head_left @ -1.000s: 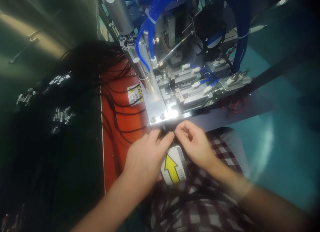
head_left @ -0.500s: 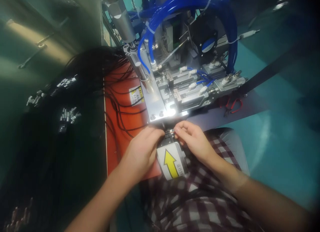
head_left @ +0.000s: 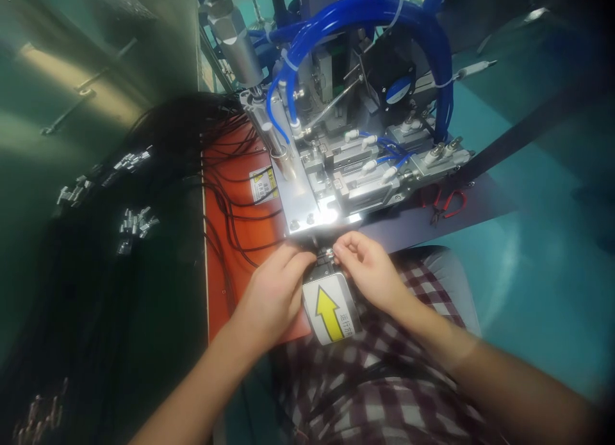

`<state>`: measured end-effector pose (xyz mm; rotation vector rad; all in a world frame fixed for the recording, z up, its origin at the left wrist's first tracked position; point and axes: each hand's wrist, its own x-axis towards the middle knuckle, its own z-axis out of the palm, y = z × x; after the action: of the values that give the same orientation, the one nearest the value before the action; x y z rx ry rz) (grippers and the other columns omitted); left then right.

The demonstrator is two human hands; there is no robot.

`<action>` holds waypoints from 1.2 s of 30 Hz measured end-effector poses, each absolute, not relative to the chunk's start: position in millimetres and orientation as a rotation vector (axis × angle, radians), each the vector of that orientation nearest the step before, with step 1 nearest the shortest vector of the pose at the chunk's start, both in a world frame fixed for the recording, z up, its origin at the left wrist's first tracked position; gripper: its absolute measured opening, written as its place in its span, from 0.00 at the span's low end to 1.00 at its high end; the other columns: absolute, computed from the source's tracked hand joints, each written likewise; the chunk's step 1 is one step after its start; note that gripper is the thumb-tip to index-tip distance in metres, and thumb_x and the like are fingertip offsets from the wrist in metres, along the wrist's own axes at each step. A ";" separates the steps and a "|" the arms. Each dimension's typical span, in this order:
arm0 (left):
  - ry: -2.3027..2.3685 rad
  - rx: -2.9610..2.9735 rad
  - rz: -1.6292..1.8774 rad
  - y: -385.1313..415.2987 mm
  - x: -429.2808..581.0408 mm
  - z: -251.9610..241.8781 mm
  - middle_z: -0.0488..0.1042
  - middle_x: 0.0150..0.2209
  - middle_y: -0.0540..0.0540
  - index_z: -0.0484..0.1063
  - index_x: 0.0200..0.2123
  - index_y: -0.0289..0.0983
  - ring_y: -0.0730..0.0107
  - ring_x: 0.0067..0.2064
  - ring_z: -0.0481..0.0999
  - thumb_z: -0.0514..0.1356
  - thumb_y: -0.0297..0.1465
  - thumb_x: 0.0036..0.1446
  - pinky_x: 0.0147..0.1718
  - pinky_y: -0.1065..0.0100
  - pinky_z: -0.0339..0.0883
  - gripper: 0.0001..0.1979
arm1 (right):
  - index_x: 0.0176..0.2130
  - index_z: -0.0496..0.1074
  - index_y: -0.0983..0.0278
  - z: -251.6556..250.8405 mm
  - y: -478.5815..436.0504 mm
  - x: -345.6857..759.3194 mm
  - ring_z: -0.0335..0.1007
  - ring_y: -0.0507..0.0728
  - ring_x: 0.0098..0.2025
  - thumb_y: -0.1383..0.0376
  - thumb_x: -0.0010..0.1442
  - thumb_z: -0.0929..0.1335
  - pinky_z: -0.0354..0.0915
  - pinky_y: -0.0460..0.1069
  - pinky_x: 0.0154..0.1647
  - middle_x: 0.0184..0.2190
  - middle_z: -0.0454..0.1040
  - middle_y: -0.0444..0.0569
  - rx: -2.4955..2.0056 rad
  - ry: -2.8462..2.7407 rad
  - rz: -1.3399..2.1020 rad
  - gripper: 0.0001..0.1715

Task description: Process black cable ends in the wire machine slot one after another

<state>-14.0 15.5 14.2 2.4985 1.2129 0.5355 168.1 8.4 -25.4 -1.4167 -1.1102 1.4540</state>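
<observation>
Metal piece [head_left: 329, 253], small and shiny, sits in the head view between my two hands, just short of the machine plate [head_left: 300, 211] at twelve o'clock. My right hand [head_left: 369, 266] seems to pinch it between thumb and forefinger; my left hand [head_left: 278, 278] has its fingers curled just beside it at nine o'clock, and I cannot tell whether they grip anything. I judge that a light, level pinch suits so small a part, with fingertips clear of the plate's edge. Black cables [head_left: 227, 211] run across the red board [head_left: 259, 230] at ten o'clock and could snag my left wrist. An arrow label [head_left: 329, 310] lies at six, pliers [head_left: 438, 211] at two, silver ends [head_left: 138, 222] well apart at nine. Blue hoses [head_left: 355, 11] arch at twelve, beyond the plate.
</observation>
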 end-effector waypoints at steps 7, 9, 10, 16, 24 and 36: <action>1.254 2.560 0.542 14.2 -13.4 13.6 0.73 0.37 0.43 0.73 0.40 0.33 0.67 0.38 0.73 0.49 0.21 0.62 0.35 0.68 0.70 0.13 | 0.29 0.63 0.61 -27.5 8.4 167.1 0.61 0.51 0.24 0.60 0.62 0.64 0.58 0.48 0.28 0.22 0.66 0.40 -1.444 -1.174 1.377 0.11; 1.276 2.627 0.534 14.0 -14.1 13.2 0.73 0.35 0.43 0.74 0.40 0.34 0.65 0.37 0.72 0.50 0.21 0.62 0.34 0.66 0.69 0.13 | 0.28 0.62 0.61 -27.1 9.7 167.2 0.61 0.51 0.23 0.59 0.61 0.64 0.58 0.48 0.27 0.21 0.65 0.39 -1.448 -1.148 1.414 0.12; 1.286 2.653 0.537 13.9 -14.4 12.9 0.73 0.34 0.44 0.75 0.40 0.34 0.65 0.36 0.71 0.50 0.21 0.62 0.33 0.66 0.68 0.13 | 0.28 0.62 0.61 -26.7 10.5 167.4 0.61 0.51 0.22 0.58 0.61 0.65 0.58 0.47 0.26 0.20 0.64 0.38 -1.445 -1.123 1.453 0.13; 1.293 2.508 0.592 14.9 -20.7 9.0 0.70 0.34 0.45 0.74 0.42 0.36 0.68 0.36 0.70 0.51 0.23 0.63 0.32 0.69 0.67 0.12 | 0.26 0.62 0.62 -24.5 12.9 168.3 0.59 0.49 0.19 0.56 0.60 0.66 0.57 0.47 0.24 0.17 0.62 0.37 -1.402 -1.059 1.546 0.16; 1.400 2.426 0.388 18.9 -82.8 21.0 0.72 0.37 0.46 0.70 0.37 0.37 0.67 0.40 0.72 0.55 0.28 0.63 0.41 0.67 0.68 0.04 | 0.27 0.62 0.62 -25.4 11.3 168.1 0.59 0.49 0.20 0.57 0.60 0.64 0.56 0.46 0.24 0.17 0.62 0.37 -1.400 -1.071 1.539 0.14; 1.412 2.854 0.434 -13.0 -94.7 5.7 0.77 0.40 0.42 0.74 0.46 0.39 0.63 0.40 0.76 0.50 0.21 0.61 0.38 0.63 0.72 0.16 | 0.28 0.62 0.61 -26.2 10.6 167.9 0.63 0.50 0.22 0.58 0.61 0.64 0.60 0.48 0.27 0.20 0.64 0.38 -1.406 -1.123 1.476 0.13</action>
<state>-94.7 -13.0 5.7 2.8540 1.4116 0.4344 167.9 10.6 -26.2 -1.4062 -1.1230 1.4756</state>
